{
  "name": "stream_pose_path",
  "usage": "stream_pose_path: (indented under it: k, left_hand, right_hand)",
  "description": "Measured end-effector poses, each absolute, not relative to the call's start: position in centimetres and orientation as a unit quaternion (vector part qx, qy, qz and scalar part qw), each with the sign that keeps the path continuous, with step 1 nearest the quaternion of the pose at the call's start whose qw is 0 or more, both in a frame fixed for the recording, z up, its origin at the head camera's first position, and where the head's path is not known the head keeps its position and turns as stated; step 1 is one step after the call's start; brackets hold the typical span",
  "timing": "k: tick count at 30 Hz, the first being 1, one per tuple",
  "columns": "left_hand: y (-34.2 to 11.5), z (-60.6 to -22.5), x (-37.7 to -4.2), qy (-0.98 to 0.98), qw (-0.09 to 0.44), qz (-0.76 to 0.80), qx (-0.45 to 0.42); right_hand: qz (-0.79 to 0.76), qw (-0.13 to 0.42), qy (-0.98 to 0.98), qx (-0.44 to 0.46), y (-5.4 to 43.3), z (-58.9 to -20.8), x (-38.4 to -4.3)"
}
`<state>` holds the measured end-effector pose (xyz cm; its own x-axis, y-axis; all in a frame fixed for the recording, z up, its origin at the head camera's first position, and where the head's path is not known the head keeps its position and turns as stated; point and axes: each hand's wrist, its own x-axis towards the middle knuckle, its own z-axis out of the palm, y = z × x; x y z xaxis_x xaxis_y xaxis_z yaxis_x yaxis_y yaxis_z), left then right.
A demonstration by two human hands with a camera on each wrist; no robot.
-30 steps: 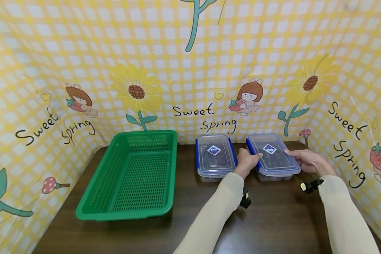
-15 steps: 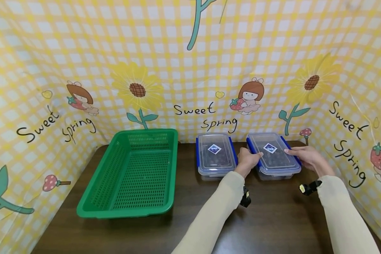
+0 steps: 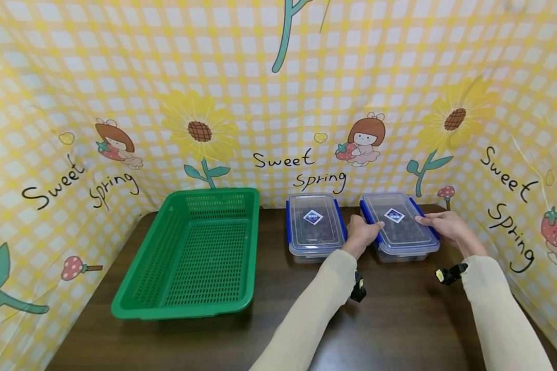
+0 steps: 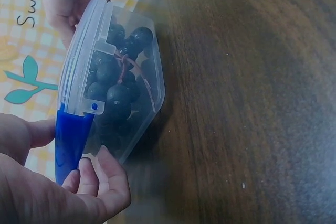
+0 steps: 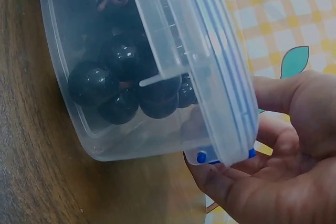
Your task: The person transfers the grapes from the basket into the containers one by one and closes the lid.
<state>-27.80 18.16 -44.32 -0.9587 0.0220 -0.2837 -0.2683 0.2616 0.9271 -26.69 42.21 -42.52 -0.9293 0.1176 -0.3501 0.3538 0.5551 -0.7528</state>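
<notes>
A clear plastic food container (image 3: 401,234) with blue side latches and a diamond label stands on the table at the right. Dark grapes (image 4: 118,95) on reddish stems show through its wall. My left hand (image 3: 362,234) grips its left side, thumb on the lid edge and fingers curled under the blue latch (image 4: 72,139). On the opposite side my right hand (image 3: 450,229) pinches the lid edge, thumb above and fingers beneath. A second, similar lidded container (image 3: 314,232) stands just left of my left hand, with dark contents dimly visible.
A large green plastic basket (image 3: 252,257) with slotted walls stands on the left of the dark wooden table (image 3: 283,314). Yellow checked cloth (image 3: 269,103) hangs behind and at both sides, close to the containers' far ends.
The blue latch on the right container's right side, barely visible a second ago, now shows along the edge beyond my right hand. My right hand has shifted slightly; the left has stayed put.
</notes>
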Motion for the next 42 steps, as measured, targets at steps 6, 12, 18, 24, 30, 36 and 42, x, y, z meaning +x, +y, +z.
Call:
stream_pose_path:
  k: [6,12,18,24,30,36,42]
  left_hand:
    - [17.6,-44.5,-27.5,0.778,0.136,0.608,-0.074]
    - [17.7,-44.3,-27.5,0.775,0.137,0.613,-0.076]
    - [17.8,-44.5,-27.4,0.764,0.145,0.624,-0.080]
    - [17.4,-45.0,-27.2,0.741,0.151,0.647,-0.093]
    - [17.1,-45.3,-27.1,0.725,0.161,0.659,-0.118]
    - [17.3,-43.8,-26.7,0.737,0.182,0.635,-0.143]
    - [15.2,-39.4,-25.5,0.670,0.226,0.699,-0.103]
  right_hand:
    - [-0.404,0.097,0.900,0.134,41.2,-43.4,-26.5]
    - [-0.371,0.077,0.915,0.137,40.9,-43.4,-26.2]
    - [-0.381,0.079,0.908,0.157,40.6,-43.5,-25.8]
    - [-0.391,0.074,0.902,0.166,39.8,-44.1,-25.6]
    - [-0.398,0.067,0.902,0.155,38.9,-44.6,-25.7]
    - [-0.412,0.066,0.899,0.137,39.1,-44.7,-25.8]
    - [-0.408,0.019,0.906,0.114,40.6,-44.2,-25.6]
